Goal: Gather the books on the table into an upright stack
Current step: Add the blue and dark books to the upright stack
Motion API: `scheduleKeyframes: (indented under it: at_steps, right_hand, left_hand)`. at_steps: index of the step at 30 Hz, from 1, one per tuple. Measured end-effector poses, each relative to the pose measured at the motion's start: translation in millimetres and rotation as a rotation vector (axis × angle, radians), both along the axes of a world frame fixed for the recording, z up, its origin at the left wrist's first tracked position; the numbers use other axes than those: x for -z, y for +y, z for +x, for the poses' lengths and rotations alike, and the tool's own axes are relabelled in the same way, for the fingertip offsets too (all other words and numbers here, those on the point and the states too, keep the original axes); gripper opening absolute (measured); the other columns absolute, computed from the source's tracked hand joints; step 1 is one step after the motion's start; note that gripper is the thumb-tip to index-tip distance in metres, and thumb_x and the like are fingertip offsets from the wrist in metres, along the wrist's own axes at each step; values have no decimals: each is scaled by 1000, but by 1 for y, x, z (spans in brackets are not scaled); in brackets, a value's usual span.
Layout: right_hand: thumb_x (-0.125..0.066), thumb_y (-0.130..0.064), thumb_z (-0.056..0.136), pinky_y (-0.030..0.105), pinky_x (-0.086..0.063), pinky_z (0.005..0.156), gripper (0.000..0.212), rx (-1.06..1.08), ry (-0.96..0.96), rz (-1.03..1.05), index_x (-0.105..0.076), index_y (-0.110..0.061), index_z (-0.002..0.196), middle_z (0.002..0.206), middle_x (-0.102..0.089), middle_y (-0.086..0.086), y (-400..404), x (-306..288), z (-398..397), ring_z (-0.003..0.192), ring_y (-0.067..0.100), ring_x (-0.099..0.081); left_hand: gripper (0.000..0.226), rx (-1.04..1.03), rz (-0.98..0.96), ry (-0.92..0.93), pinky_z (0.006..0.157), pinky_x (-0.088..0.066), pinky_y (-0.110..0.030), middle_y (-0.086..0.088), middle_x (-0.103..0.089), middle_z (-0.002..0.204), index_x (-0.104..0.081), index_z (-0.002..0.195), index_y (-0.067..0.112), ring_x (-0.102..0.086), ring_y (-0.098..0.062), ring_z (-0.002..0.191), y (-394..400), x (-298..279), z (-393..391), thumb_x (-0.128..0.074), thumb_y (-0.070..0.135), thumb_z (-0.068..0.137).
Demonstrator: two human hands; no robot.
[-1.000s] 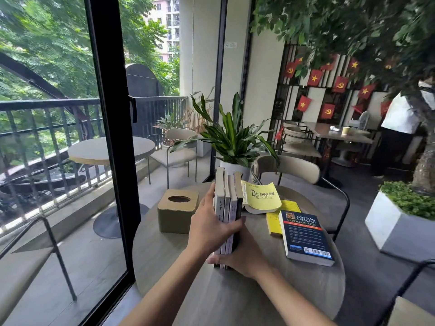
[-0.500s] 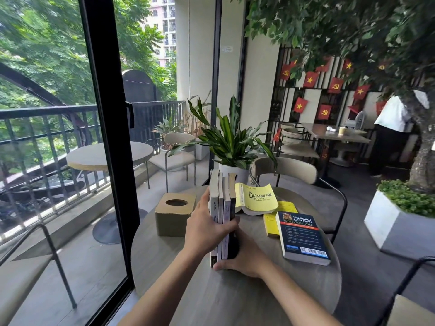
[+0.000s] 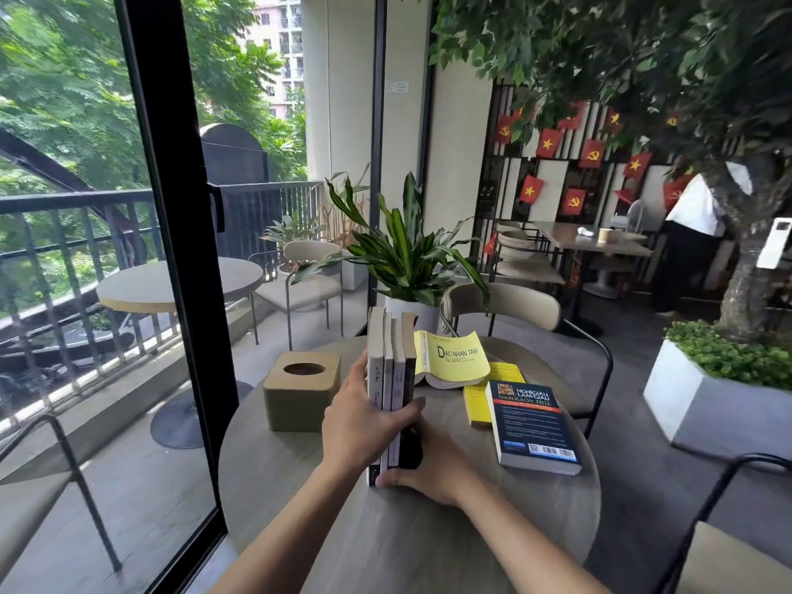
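Four books [image 3: 392,379] stand on edge, pressed together spine-up, near the middle of the round desk [image 3: 300,486], just right of the tan tissue box [image 3: 301,396]. The left hand [image 3: 360,426] lies against the left face of the outermost book with its thumb hooked over the tops of the spines, so its grip is closed around the upright group from that side. The right hand [image 3: 433,469] is at the near end of the books, low by the desk surface, its fingers wrapped onto the right face of the dark rightmost book and its thumb across the near bottom edge; its grip is likewise closed on the group. Right of the tissue box and beyond the standing books, a yellow book titled Dac Nhan Tam [image 3: 454,360] leans with its cover bowed, touching or nearly touching the far end of the group. Further right lies a thin yellow book [image 3: 475,403] flat on the desk, partly covered by a dark blue Napoleon Hill book [image 3: 533,426] lying flat. Behind the tissue box a potted plant [image 3: 407,259] sits at the desk's far edge.
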State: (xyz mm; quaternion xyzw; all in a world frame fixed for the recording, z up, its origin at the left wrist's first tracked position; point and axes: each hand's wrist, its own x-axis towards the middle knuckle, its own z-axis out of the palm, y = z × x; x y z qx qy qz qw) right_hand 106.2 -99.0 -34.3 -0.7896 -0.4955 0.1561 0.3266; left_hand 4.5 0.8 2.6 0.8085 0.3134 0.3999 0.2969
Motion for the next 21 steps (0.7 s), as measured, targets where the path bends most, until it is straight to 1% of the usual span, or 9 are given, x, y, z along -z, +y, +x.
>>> scheduleKeyframes:
  at_steps: [2, 5, 7, 9, 12, 14, 16, 19, 21]
  right_hand:
    - [-84, -52, 61, 24, -47, 93, 94, 14, -30, -1, -38, -37, 141, 137, -56, -13, -4, 2, -1, 123, 9, -54]
    - [-83, -39, 71, 37, -47, 102, 82, 68, -143, -47, -43, -33, 142, 139, -57, -7, -17, 2, 4, 127, 17, -54]
    - [-75, -35, 83, 37, -43, 106, 70, 175, -342, -96, -44, -28, 146, 142, -53, -2, -31, -2, 11, 130, 22, -51]
    - [-66, -35, 91, 35, -39, 105, 55, 290, -553, -55, -49, -24, 142, 139, -55, -2, -45, -5, 21, 128, 20, -49]
    - [-63, -40, 92, 37, -41, 98, 45, 530, -638, 24, -57, -21, 132, 130, -59, 0, -64, -11, 42, 120, 21, -51]
    - [-61, -48, 90, 41, -41, 100, 50, 702, -601, -51, -54, -18, 130, 132, -56, 5, -73, -13, 59, 121, 26, -49]
    - [-62, -60, 85, 44, -44, 100, 65, 848, -500, -167, -50, -15, 130, 134, -53, 10, -82, -11, 76, 123, 30, -48]
    - [-72, -73, 69, 45, -46, 97, 96, 974, -180, -198, -44, -8, 133, 136, -52, 16, -92, -8, 93, 124, 34, -50]
    - [-79, -74, 58, 45, -48, 95, 108, 1003, -3, -176, -44, -4, 133, 135, -55, 17, -94, -8, 100, 124, 34, -53]
  left_hand:
    - [93, -10, -31, 29, 81, -56, -38, 10, -68, 110, -44, 135, 33, -65, -15, 98, -4, 9, -1, -72, 72, 55]
    - [94, -27, -59, 53, 75, -55, -33, 9, -70, 109, -45, 137, 29, -66, -16, 95, -9, 21, -3, -68, 71, 56]
    - [90, -54, -92, 56, 69, -50, -30, 10, -70, 105, -46, 135, 31, -66, -18, 92, -13, 29, -4, -66, 71, 56]
    - [82, -69, -110, 66, 67, -46, -29, 12, -69, 102, -46, 133, 36, -66, -19, 92, -16, 38, -5, -69, 68, 61]
    - [77, -132, -100, 76, 64, -43, -30, 8, -72, 98, -45, 134, 36, -67, -25, 89, -20, 51, -5, -72, 64, 67]
    - [77, -172, -107, 76, 63, -44, -31, 3, -73, 99, -45, 135, 33, -67, -28, 87, -24, 56, -3, -73, 63, 70]
    - [74, -207, -129, 71, 65, -45, -33, 2, -73, 97, -46, 133, 34, -67, -30, 87, -27, 59, 0, -72, 63, 70]
    - [70, -231, -137, 63, 67, -46, -34, 2, -73, 94, -48, 128, 35, -67, -31, 86, -28, 61, 2, -72, 63, 69]
    - [69, -235, -129, 62, 68, -48, -35, 2, -72, 94, -49, 126, 34, -67, -31, 86, -27, 61, 2, -73, 62, 68]
